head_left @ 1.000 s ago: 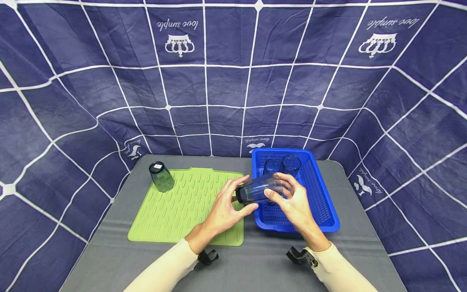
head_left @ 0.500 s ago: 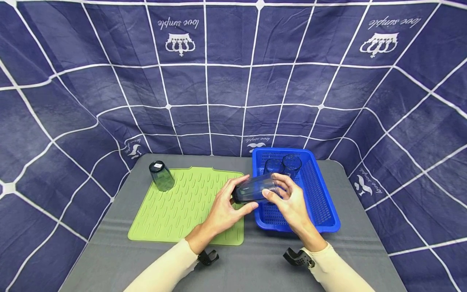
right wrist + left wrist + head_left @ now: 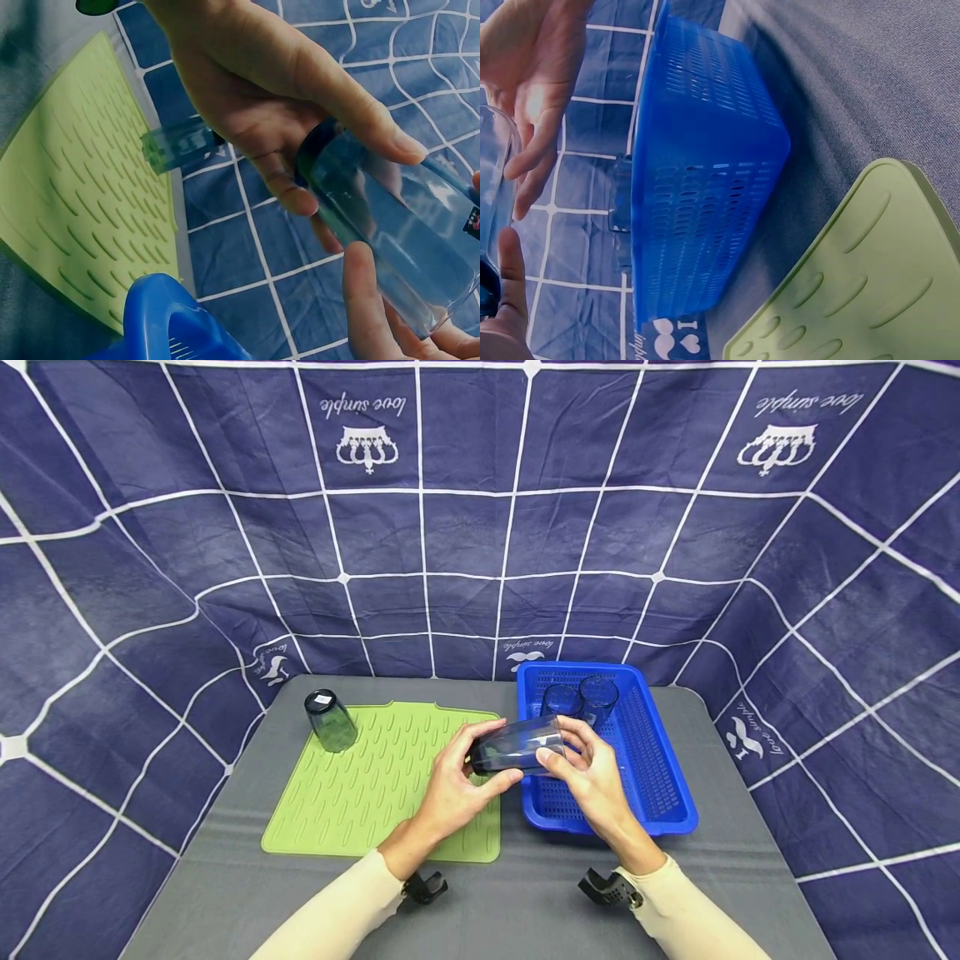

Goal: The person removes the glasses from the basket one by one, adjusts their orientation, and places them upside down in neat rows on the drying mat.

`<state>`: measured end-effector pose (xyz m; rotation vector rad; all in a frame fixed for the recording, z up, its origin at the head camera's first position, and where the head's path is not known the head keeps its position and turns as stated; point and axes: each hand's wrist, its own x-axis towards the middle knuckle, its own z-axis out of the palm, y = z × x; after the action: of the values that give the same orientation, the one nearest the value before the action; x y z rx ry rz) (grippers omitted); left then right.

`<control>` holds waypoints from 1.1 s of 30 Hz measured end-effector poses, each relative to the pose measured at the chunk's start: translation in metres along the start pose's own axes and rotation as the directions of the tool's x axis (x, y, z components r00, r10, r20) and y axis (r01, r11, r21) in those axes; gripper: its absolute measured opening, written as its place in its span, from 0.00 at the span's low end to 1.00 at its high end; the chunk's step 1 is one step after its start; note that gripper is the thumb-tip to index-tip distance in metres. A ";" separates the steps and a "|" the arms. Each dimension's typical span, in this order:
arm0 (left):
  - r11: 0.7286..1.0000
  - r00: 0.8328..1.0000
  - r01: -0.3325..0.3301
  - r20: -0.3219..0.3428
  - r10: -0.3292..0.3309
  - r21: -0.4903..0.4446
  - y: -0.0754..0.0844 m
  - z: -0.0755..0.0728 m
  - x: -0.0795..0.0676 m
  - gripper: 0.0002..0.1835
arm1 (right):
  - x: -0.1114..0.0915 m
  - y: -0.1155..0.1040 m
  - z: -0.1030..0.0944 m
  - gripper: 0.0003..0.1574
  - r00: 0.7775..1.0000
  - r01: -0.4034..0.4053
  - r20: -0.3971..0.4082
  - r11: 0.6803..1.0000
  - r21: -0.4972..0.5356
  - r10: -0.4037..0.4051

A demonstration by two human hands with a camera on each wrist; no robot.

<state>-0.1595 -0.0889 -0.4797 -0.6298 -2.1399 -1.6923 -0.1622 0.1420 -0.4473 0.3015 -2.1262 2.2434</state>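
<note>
Above the gap between mat (image 3: 375, 785) and basket (image 3: 673, 760), I hold a tilted glass (image 3: 519, 748), left hand (image 3: 453, 781) pinching its base and right hand (image 3: 597, 774) its rim, seemingly mid-handover, the next move calling for one firm grip.

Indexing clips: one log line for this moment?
left hand: holds tilted glass | right hand: holds its rim end | blue basket: two glasses visible | green mat: inverted glass

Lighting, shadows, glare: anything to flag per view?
Head: bright, fairly even, held glass readable; left wrist: washed-out bright patch on the right hand, dark shadow on the gray table beside the blue basket; right wrist: noticeably dimmer than head, pale reflections on the held glass.
</note>
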 end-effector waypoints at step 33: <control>0.995 0.994 -0.104 -0.019 0.103 -0.011 0.006 -0.014 0.001 0.40 | 0.000 0.003 -0.004 0.41 0.977 0.122 0.177 0.993 -0.009 -0.118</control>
<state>-0.1579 -0.1012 -0.4711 -0.7135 -2.0491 -1.6513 -0.1636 0.1460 -0.4500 0.6324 -2.1446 2.2014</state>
